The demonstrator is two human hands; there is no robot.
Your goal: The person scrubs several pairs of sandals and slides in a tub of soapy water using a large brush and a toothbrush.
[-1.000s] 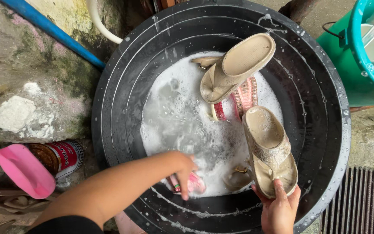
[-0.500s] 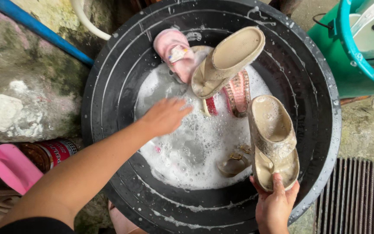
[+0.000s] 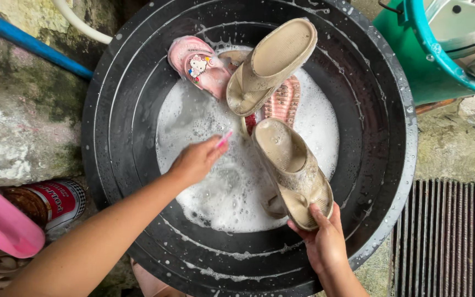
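Note:
A big black basin (image 3: 391,143) holds soapy water and several sandals. My right hand (image 3: 322,242) grips the toe end of a beige sandal (image 3: 292,170) and holds it tilted over the foam. My left hand (image 3: 193,162) is over the water, closed on a small pink brush (image 3: 224,139) whose tip sticks out past my fingers. A second beige sandal (image 3: 270,63) leans on the far wall. A small pink sandal (image 3: 196,66) with a cartoon charm lies beside it. A pink ridged sandal (image 3: 281,102) lies underneath, half hidden.
A blue pipe (image 3: 28,41) and a white hose (image 3: 78,25) run along the mossy stone at the left. A pink-capped bottle with a red label (image 3: 34,209) lies near the left rim. A green and teal bucket (image 3: 435,55) stands top right. A metal drain grate (image 3: 441,236) is bottom right.
My left hand left the pink sandal against the far wall, drew back and now grips a pink brush. My right hand swung the beige sandal leftwards, over the foam.

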